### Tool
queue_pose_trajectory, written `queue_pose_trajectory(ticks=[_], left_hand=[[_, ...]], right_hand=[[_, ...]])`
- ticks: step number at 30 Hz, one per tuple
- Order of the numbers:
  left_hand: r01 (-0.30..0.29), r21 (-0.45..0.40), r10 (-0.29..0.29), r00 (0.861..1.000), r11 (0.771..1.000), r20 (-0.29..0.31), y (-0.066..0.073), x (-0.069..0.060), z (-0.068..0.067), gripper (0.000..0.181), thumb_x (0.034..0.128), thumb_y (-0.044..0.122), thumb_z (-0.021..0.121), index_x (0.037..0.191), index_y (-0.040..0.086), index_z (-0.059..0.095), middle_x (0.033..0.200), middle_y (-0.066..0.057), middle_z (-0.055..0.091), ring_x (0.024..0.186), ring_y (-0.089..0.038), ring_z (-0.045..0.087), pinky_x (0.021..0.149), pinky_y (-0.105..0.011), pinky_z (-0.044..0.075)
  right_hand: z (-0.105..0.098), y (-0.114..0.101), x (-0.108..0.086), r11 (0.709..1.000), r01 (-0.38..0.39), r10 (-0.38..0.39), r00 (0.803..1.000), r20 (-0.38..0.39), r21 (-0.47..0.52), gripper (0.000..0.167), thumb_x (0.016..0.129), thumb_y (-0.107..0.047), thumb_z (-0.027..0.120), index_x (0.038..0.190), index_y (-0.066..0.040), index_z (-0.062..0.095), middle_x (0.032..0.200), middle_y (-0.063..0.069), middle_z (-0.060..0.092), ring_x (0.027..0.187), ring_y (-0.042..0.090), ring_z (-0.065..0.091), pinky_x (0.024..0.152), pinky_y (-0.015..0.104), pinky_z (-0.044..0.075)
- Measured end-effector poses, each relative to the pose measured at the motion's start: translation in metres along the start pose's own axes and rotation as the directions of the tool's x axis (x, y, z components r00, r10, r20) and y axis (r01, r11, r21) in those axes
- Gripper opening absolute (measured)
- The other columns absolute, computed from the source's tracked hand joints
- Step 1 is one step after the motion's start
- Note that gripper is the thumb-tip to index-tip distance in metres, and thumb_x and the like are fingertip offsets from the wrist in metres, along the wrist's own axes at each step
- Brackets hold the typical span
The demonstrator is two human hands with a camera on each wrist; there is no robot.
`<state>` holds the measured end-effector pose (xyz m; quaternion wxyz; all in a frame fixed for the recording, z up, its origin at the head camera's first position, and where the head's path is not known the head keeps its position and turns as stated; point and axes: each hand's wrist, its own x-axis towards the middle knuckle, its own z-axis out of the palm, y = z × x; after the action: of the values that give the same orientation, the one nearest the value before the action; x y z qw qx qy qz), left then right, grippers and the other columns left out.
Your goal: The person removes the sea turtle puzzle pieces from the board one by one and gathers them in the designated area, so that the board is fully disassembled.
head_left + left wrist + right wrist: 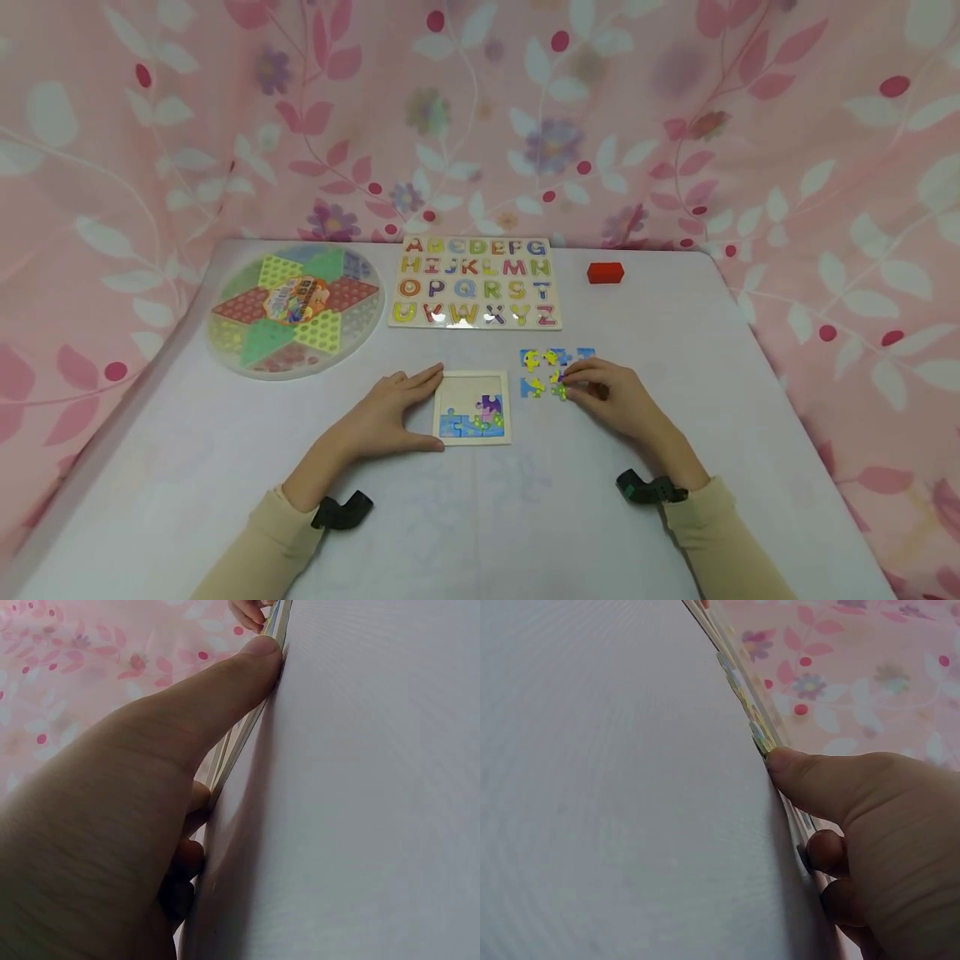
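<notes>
A square puzzle tray (471, 374) lies on the white table, with several joined pieces along its bottom and right side. My left hand (382, 417) holds the tray's left side, thumb at the lower corner and fingers at the upper one; in the left wrist view the thumb of this hand (150, 765) lies against the tray edge. Right of the tray are several loose puzzle pieces (531, 387). At their right side my right hand (618, 400) pinches one piece with thumb and fingertips, largely hidden. The right wrist view shows this hand (885, 825) low at the pieces.
Behind the tray lies an alphabet board (475, 279). A round, star-patterned game board (247, 358) is at the back left, and a red block (605, 273) at the back right. A pink floral curtain (480, 117) hangs behind the table (480, 533).
</notes>
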<state>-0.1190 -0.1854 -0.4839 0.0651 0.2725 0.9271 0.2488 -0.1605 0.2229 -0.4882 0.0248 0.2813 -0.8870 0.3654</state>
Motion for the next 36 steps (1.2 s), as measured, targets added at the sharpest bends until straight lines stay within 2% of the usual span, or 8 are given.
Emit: queue_pose_trajectory(ticks=[5,8,14,17,20,25,29,36], left_hand=[[0.003,0.007,-0.003,1.0,1.0,0.001,-0.002,0.002,0.0,0.11,0.0783,0.071,0.083,0.164,0.014,0.043,0.172,0.005,0.035,0.098,-0.01,0.046,0.093,-0.039,0.041],[-0.001,0.008,0.001,1.0,1.0,-0.005,-0.002,0.001,0.002,0.11,0.0781,0.072,0.083,0.163,0.014,0.044,0.172,0.006,0.035,0.096,-0.009,0.044,0.092,-0.037,0.04],[-0.001,-0.002,0.001,1.0,1.0,0.009,-0.001,0.002,0.002,0.11,0.0783,0.072,0.082,0.164,0.015,0.042,0.173,0.007,0.033,0.098,-0.009,0.044,0.093,-0.036,0.039],[0.007,0.001,-0.007,1.0,1.0,0.014,-0.001,0.003,0.002,0.111,0.0785,0.073,0.081,0.164,0.015,0.042,0.173,0.007,0.033,0.099,-0.009,0.044,0.093,-0.036,0.039],[0.011,-0.006,-0.011,1.0,1.0,0.006,-0.001,0.002,0.002,0.11,0.0785,0.072,0.082,0.163,0.014,0.043,0.173,0.006,0.033,0.1,-0.01,0.044,0.093,-0.037,0.039],[0.009,-0.013,-0.009,1.0,1.0,0.002,0.001,0.003,0.003,0.109,0.0792,0.071,0.083,0.164,0.015,0.042,0.173,0.006,0.033,0.101,-0.01,0.046,0.094,-0.037,0.04],[0.007,-0.011,-0.007,1.0,1.0,0.002,0.002,0.004,0.001,0.109,0.079,0.07,0.083,0.163,0.015,0.043,0.172,0.006,0.034,0.101,-0.01,0.046,0.093,-0.037,0.041],[0.009,0.005,-0.009,1.0,1.0,-0.005,0.001,0.001,0.0,0.109,0.0785,0.07,0.083,0.163,0.014,0.045,0.171,0.005,0.037,0.099,-0.01,0.046,0.091,-0.036,0.041]], right_hand=[[-0.001,0.001,0.0,1.0,-0.018,0.018,1.0,-0.002,0.006,0.021,0.09,-0.008,0.085,0.111,-0.013,0.083,0.119,0.002,0.072,0.079,0.009,0.056,0.068,0.023,0.048],[-0.001,-0.001,-0.002,0.999,-0.025,0.025,0.999,-0.035,0.02,0.023,0.089,-0.007,0.086,0.111,-0.012,0.082,0.119,0.002,0.072,0.079,0.01,0.057,0.068,0.023,0.049],[0.003,-0.024,0.004,0.997,-0.047,0.052,0.994,-0.094,0.054,0.023,0.089,-0.005,0.085,0.112,-0.008,0.08,0.108,0.003,0.072,0.08,0.012,0.057,0.069,0.024,0.049],[0.014,-0.044,0.016,0.996,-0.028,0.031,0.999,-0.038,0.088,0.024,0.091,-0.006,0.084,0.114,-0.007,0.078,0.101,0.001,0.072,0.079,0.013,0.057,0.069,0.024,0.049],[0.03,-0.065,0.029,0.993,-0.026,0.019,0.998,0.066,0.112,0.025,0.093,-0.011,0.083,0.117,-0.007,0.077,0.094,-0.005,0.069,0.078,0.011,0.057,0.069,0.024,0.049],[0.056,-0.088,0.04,0.994,-0.087,0.07,0.972,0.223,0.068,0.032,0.096,-0.024,0.081,0.123,-0.01,0.075,0.087,-0.01,0.061,0.076,0.01,0.053,0.068,0.024,0.046],[0.07,-0.094,0.038,0.994,-0.111,0.105,0.972,0.211,0.018,0.03,0.096,-0.026,0.082,0.123,-0.013,0.076,0.087,-0.009,0.058,0.078,0.01,0.051,0.069,0.025,0.044],[0.079,-0.096,0.035,0.989,-0.144,0.137,0.978,0.157,0.033,0.03,0.095,-0.025,0.082,0.122,-0.015,0.075,0.087,-0.007,0.057,0.079,0.011,0.05,0.069,0.024,0.043]])
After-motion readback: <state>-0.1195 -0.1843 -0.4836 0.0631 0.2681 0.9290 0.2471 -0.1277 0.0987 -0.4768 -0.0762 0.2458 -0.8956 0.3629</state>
